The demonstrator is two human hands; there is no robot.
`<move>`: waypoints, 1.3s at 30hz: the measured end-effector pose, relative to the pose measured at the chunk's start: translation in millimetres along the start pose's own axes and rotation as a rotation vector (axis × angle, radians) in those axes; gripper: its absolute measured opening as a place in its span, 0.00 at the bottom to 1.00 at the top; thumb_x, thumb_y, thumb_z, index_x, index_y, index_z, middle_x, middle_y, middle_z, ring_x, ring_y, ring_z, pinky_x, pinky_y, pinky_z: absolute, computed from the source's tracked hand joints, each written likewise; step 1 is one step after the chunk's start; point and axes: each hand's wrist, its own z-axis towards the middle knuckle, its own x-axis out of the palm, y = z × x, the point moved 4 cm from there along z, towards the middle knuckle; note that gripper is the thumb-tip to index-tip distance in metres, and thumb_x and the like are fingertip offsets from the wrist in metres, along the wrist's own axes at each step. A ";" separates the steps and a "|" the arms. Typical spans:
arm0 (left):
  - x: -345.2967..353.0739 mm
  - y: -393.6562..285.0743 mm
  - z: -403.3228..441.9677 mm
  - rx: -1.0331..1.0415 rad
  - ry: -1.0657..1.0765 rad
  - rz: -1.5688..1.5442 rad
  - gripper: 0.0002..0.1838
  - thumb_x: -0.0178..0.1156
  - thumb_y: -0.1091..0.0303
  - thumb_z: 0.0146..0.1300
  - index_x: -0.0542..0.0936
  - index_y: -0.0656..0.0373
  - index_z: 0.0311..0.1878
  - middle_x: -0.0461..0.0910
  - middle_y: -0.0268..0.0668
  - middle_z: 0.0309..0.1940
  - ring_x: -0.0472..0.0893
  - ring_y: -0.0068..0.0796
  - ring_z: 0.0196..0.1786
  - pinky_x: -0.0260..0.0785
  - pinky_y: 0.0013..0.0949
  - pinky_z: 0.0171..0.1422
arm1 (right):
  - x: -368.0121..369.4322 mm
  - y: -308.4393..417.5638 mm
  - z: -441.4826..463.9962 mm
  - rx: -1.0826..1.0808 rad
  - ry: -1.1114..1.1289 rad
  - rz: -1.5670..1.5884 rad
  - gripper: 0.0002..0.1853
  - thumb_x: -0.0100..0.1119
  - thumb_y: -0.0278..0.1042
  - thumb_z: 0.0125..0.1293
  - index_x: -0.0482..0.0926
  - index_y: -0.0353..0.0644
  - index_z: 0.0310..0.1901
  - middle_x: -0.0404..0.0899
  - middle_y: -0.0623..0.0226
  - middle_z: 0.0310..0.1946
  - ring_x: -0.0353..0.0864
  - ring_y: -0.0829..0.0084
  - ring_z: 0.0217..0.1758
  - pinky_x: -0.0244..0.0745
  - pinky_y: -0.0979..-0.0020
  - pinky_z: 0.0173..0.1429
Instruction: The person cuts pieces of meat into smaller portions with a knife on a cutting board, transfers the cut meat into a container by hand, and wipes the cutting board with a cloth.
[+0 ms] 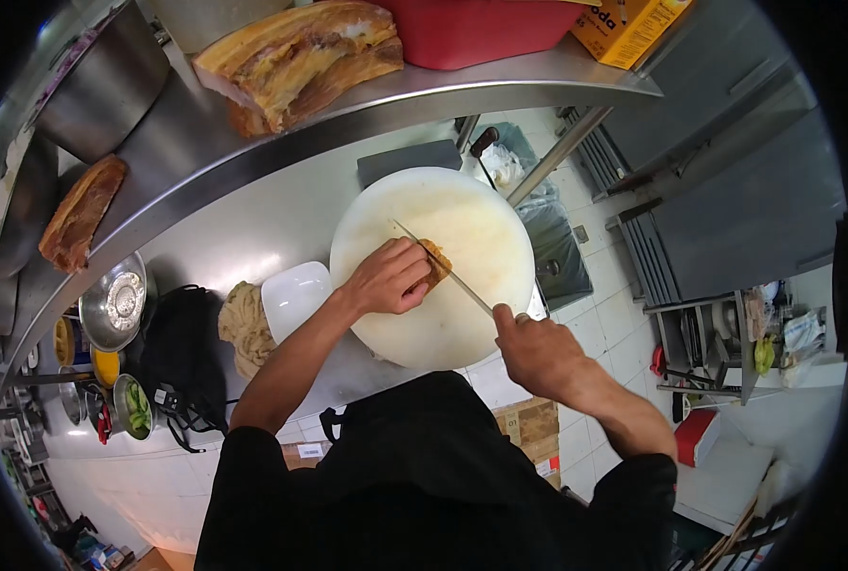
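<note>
Presently, the left hand [389, 276] is grasping the brown piece [437, 269] with curled fingers, on the round white board [443, 333]. The right hand [541, 354] is clenching the knife [471, 293] by its handle, the blade crossing the piece at a slant. A white dish [295, 301] is sitting beside the board, and a crumpled cloth [246, 328] is lying against that dish.

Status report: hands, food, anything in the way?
Left hand pinning browned piece on round white board. Right hand gripping knife, blade against the piece. White dish beside board, clear of blade.
</note>
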 end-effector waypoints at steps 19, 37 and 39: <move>0.2 2.0 -0.2 -0.020 0.067 -0.059 0.10 0.68 0.69 0.50 0.77 0.60 0.34 0.74 0.40 0.37 0.74 0.41 0.45 0.68 0.40 0.49 | -36.7 14.9 76.6 -0.004 0.135 0.173 0.11 0.50 0.26 0.69 0.71 0.28 0.49 0.84 0.34 0.41 0.87 0.42 0.47 0.82 0.48 0.53; -115.0 4.4 -289.5 -1.042 -0.347 0.498 0.17 0.57 0.63 0.72 0.81 0.57 0.60 0.79 0.47 0.59 0.75 0.49 0.64 0.66 0.47 0.70 | 39.9 -114.3 67.6 -0.068 -0.218 1.157 0.19 0.51 0.17 0.64 0.71 0.35 0.57 0.73 0.70 0.27 0.74 0.78 0.22 0.72 0.73 0.27; -71.0 15.7 -302.4 -1.218 -0.007 0.726 0.25 0.57 0.61 0.72 0.73 0.53 0.71 0.72 0.45 0.69 0.67 0.46 0.73 0.59 0.50 0.77 | 56.5 -107.8 75.4 -0.052 -0.278 1.147 0.20 0.51 0.17 0.64 0.70 0.36 0.59 0.73 0.71 0.27 0.73 0.78 0.22 0.72 0.73 0.27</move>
